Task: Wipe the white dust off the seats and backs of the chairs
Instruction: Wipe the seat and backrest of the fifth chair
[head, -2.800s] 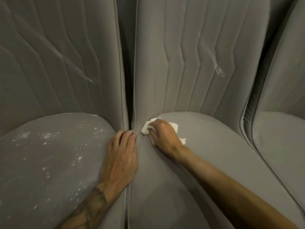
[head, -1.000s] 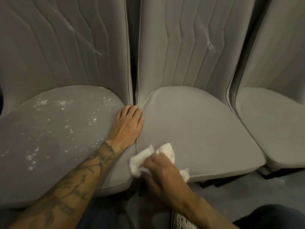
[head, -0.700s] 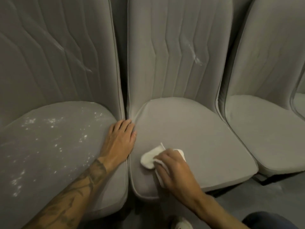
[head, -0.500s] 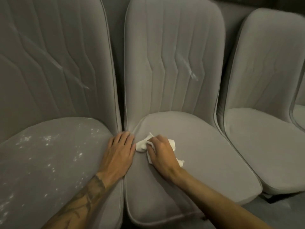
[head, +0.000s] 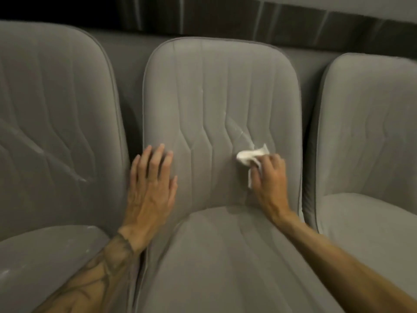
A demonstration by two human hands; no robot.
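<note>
Three grey upholstered chairs stand side by side, and the middle chair (head: 221, 105) fills the centre of the view. Its backrest has rounded top corners and a piped edge, with stitched zigzag seams running down it. A narrow dark gap (head: 133, 114) separates it from the left chair (head: 56, 114), and a similar gap (head: 309, 136) separates it from the right chair (head: 372, 136). The three seats nearly touch at their sides.

The left hand (head: 151, 188) lies flat against the middle chair's backrest, close to its left edge, with the fingers straight and slightly spread and nothing held. Its tattooed forearm (head: 101, 267) crosses the seam between the left seat and the middle seat.

The right hand (head: 270, 179) grips a crumpled white cloth (head: 250, 154) and presses it to the same backrest, right of centre. The cloth sits at the lower end of a white dust streak (head: 240, 133) that slants up and to the left. Between the two hands the backrest fabric is open.

The middle chair's seat (head: 225, 263) looks plain grey. To its left, the left chair's back carries a long pale streak (head: 45, 154), and that chair's seat (head: 45, 256) shows white specks along its rim. Above the middle chair's top edge runs a dark ribbed band (head: 225, 19).
</note>
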